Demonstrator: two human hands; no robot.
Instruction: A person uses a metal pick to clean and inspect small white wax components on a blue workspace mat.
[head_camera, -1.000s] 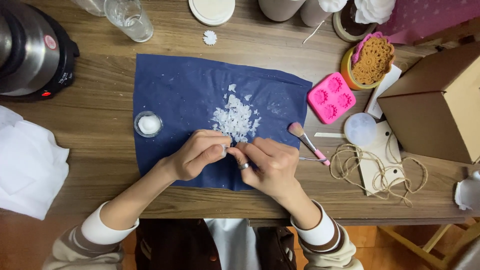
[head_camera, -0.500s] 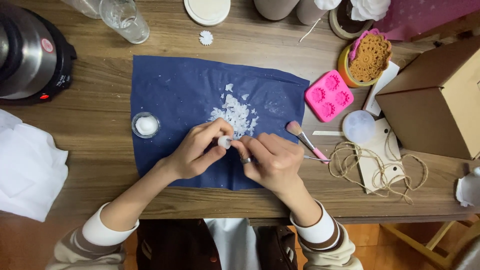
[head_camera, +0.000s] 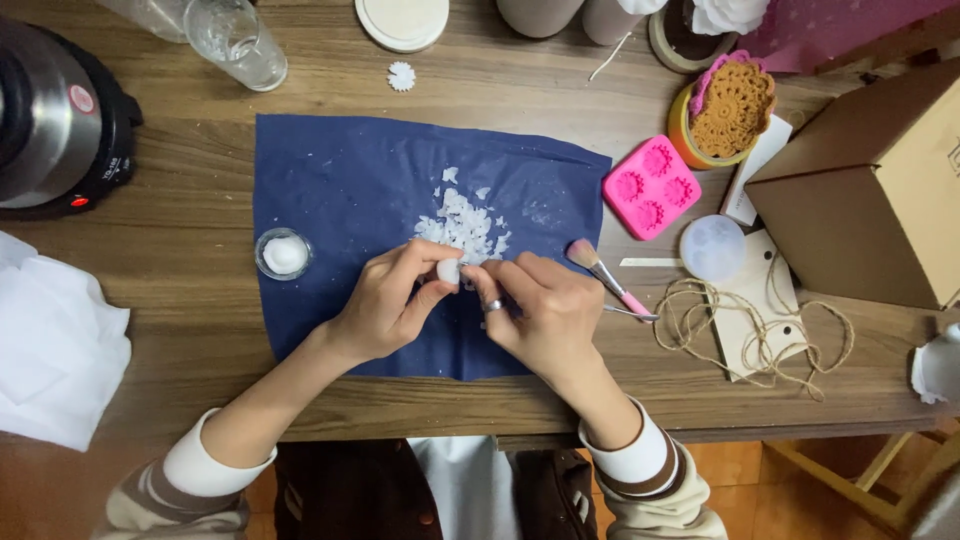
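Seen from above, two bare hands meet over a dark blue sheet (head_camera: 350, 190) spread on a wooden counter (head_camera: 180, 330). The left hand (head_camera: 385, 300) pinches a small white lump (head_camera: 448, 270) between thumb and fingertips, its grip closed narrowly on it. The right hand (head_camera: 545, 310), wearing a ring, is curled with its fingertips just beside the lump and a thin metal tool (head_camera: 632, 313) sticking out from it to the right; its grip is closed on that tool. The lump sits near the middle of the sheet, just below a pile of white flakes (head_camera: 462, 222). A small glass dish of white powder (head_camera: 283, 253) stands at the sheet's left edge. A pink-handled brush (head_camera: 605, 277) lies just right of the right hand. Farther right are a pink flower mould (head_camera: 651, 187), a round translucent lid (head_camera: 712, 248), loose twine (head_camera: 760, 330) and a cardboard box (head_camera: 860, 190). A metal pot (head_camera: 55, 115) stands at far left, a drinking glass (head_camera: 235, 40) at the top.
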